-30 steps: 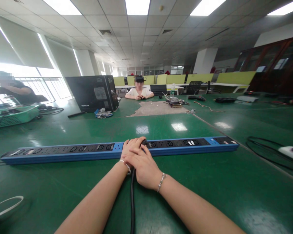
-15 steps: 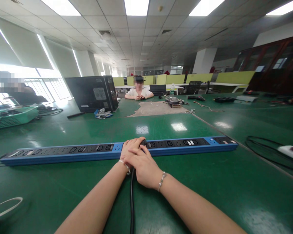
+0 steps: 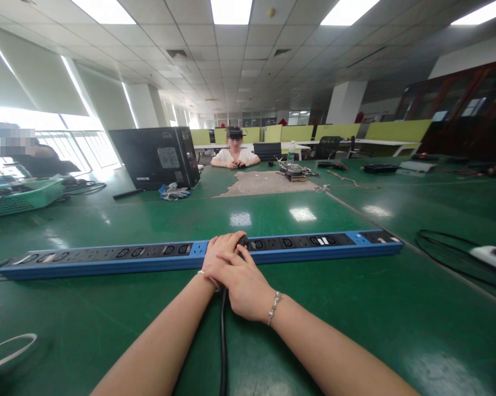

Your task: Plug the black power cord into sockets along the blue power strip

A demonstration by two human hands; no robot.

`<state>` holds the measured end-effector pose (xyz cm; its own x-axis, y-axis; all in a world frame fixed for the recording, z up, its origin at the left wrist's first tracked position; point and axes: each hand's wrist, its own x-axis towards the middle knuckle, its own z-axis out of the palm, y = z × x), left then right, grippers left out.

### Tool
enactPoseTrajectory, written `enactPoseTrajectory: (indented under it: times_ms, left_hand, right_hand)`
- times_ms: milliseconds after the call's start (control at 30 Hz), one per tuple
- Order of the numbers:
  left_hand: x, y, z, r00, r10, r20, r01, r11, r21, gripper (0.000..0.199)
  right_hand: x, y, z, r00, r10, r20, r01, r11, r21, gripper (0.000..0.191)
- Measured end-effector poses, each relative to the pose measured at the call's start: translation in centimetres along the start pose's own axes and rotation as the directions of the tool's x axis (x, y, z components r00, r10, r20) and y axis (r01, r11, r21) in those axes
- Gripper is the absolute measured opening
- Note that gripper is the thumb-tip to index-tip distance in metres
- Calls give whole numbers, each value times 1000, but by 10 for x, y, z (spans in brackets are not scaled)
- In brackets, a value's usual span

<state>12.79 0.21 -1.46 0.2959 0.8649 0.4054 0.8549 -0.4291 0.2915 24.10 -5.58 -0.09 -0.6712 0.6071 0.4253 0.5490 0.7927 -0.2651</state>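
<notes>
A long blue power strip (image 3: 108,268) with rows of black sockets lies crosswise on the green table. My left hand (image 3: 221,250) is over its middle, closed round a black plug (image 3: 243,241) of which only a bit shows between the fingers. Against it presses my right hand (image 3: 248,280), its fingers partly over the left hand and closed at the same plug. From under both hands a black power cord (image 3: 224,346) runs down toward me. The hands hide most of the plug and the socket beneath it.
On the left stand a green basket (image 3: 25,199) and a black computer case (image 3: 155,157), with gloves (image 3: 174,192) beside it. A person (image 3: 235,157) sits across the table; another is at far left. A white power strip (image 3: 491,258) with black cable lies right.
Both hands stay at the plug on the blue strip, with barely any shift. The view has moved very slightly.
</notes>
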Motion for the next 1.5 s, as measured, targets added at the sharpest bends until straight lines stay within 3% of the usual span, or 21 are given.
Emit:
enactPoseTrajectory:
  times_ms: [300,533,1300,1367,1433,1500]
  left_hand:
    - [2,2,1,1000,1,-4,0,999,44,33]
    - [2,2,-2,999,-12,36,10,999,37,33]
    - [3,-8,5,999,48,9,-48,998,27,35]
    - [3,-8,4,999,46,21,-46,999,27,35]
    - [4,-7,3,999,31,26,-32,999,34,35]
    - [5,-5,2,1000,15,19,-16,999,38,34]
  right_hand:
    - [3,-7,1,1000,9,19,-8,999,-50,41]
    - [4,-5,1,1000,28,-2,-28,1000,8,40]
    - [5,2,-1,1000,14,-27,-11,993,119,46]
    - [4,8,-2,998,-6,-68,17,987,158,43]
    - [3,20,-2,980,40,-193,-5,984,180,42]
    - [0,37,-1,901,194,-389,-145,978,153,47]
